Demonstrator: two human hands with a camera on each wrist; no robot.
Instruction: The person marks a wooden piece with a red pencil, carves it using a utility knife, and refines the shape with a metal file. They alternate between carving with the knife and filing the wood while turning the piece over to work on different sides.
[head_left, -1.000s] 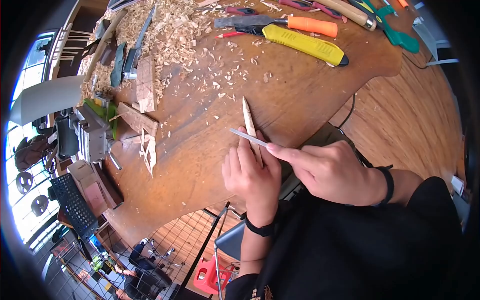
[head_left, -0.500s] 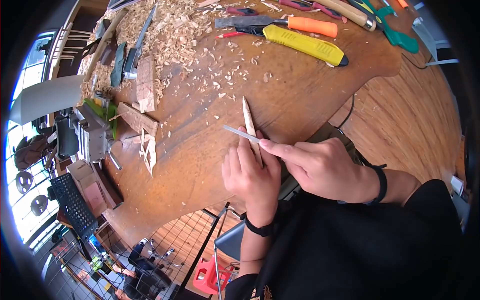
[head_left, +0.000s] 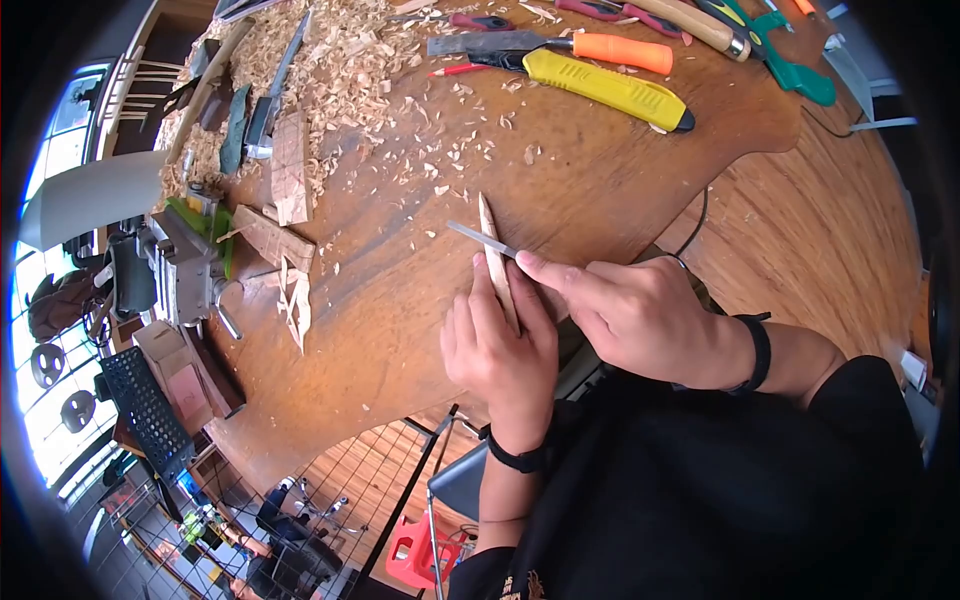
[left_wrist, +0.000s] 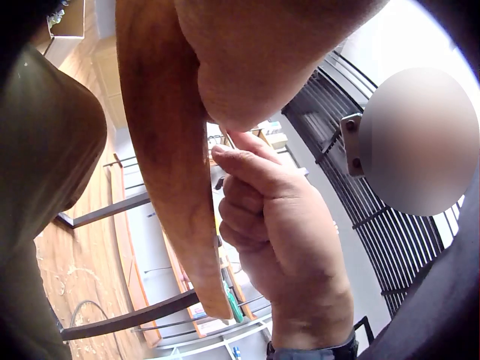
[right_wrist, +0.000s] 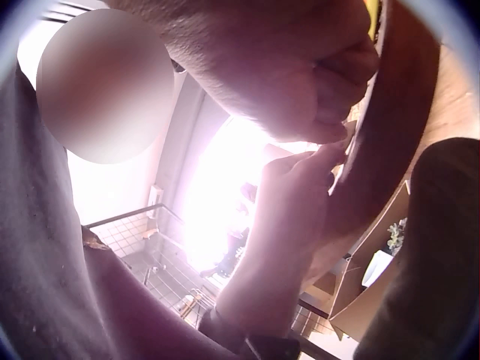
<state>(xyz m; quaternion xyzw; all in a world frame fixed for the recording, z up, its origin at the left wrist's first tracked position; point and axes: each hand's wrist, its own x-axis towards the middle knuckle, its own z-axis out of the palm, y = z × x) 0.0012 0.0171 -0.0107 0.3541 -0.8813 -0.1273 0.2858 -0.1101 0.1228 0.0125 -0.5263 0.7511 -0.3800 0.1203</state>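
A pale pointed wooden stick is gripped near its lower end by the left hand, its tip pointing away over the table. Across the stick lies a thin grey metal strip; the right hand pinches its near end, index finger extended along it. Both hands are close together at the table's near edge. In the left wrist view the right hand shows curled fingers beside the wooden edge. The right wrist view shows the left hand below the right hand; the stick is mostly hidden there.
Beyond the hands lie a yellow cutter, an orange-handled chisel and a red pencil. Wood shavings heap at the far left. A metal vise and wood pieces stand left on the table.
The right hand and metal strip have moved away from the body, farther up the stick toward its tip. The left hand still holds the stick, which has shifted slightly left.
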